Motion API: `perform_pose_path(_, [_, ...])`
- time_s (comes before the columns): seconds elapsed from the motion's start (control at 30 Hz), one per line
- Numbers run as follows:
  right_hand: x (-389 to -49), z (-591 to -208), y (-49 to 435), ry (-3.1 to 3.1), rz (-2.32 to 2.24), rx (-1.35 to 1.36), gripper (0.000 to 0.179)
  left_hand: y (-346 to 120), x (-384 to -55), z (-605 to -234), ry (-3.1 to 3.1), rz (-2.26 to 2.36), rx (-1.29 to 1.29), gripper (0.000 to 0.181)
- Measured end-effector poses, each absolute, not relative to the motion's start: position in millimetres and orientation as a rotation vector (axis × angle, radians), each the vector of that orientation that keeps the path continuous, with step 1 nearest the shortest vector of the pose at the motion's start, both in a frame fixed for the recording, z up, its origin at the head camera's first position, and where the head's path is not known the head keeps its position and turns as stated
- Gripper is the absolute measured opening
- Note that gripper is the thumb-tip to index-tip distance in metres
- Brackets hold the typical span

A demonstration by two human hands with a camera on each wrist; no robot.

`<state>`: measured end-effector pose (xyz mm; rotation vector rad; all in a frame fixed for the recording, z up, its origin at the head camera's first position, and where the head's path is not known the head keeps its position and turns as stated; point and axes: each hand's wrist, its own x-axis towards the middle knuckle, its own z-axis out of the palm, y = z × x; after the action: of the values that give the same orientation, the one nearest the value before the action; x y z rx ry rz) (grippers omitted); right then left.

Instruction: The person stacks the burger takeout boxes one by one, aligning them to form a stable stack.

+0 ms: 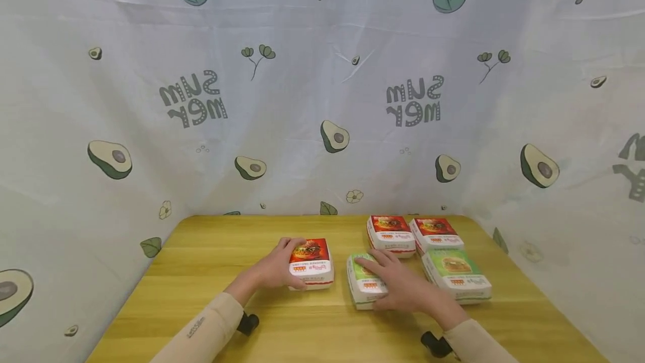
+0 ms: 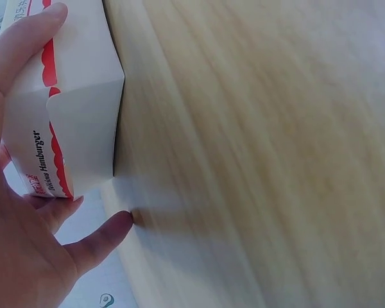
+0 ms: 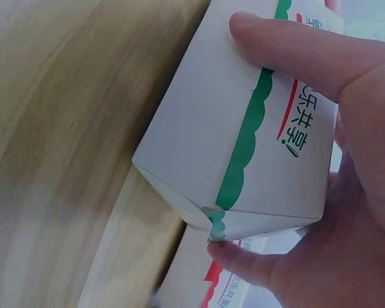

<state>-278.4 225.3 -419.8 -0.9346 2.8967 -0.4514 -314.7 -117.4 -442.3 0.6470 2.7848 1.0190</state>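
Observation:
My left hand (image 1: 272, 266) grips a white hamburger box with a red lid (image 1: 312, 269) by its left side, near the middle of the table. In the left wrist view, the thumb lies along one wall of that red hamburger box (image 2: 83, 128), and the little finger stands off it. To the right, my right hand (image 1: 403, 287) holds a green-topped hamburger box (image 1: 360, 287), covering part of its lid. The right wrist view has the thumb pressed on a side of the green hamburger box (image 3: 199, 115) and a fingertip at its corner. Both boxes are closed and upright, at the tabletop.
Two more red-lidded boxes, one left (image 1: 391, 237) and one right (image 1: 437, 234), stand at the back right. Another green-topped box (image 1: 456, 276) sits in front of the right one. A printed curtain (image 1: 302, 99) hangs behind the wooden table (image 1: 211, 245).

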Motion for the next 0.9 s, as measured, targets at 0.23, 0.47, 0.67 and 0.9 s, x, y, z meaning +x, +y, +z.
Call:
perform_pose_path(0.23, [-276.2, -413.6, 223.4, 2.892, -0.496, -0.89, 0.098, -115.7, -317.5, -438.0, 2.784, 1.026, 0.63, 0.103])
perform_pose_path(0.47, [-272.3, -414.5, 223.1, 2.878, -0.483, -0.908, 0.095, -116.0, -315.2, -442.0, 2.778, 0.994, 0.614, 0.105])
perform_pose_path(0.67, [-273.0, -417.1, 224.3, 2.882, -0.49, -0.909, 0.094, -115.4, -314.1, -440.9, 2.775, 0.994, 0.617, 0.103])
perform_pose_path(0.9, [-273.9, -415.6, 226.0, 2.88, -0.509, -0.899, 0.092, -116.5, -314.9, -439.2, 2.791, 0.963, 0.612, 0.104])
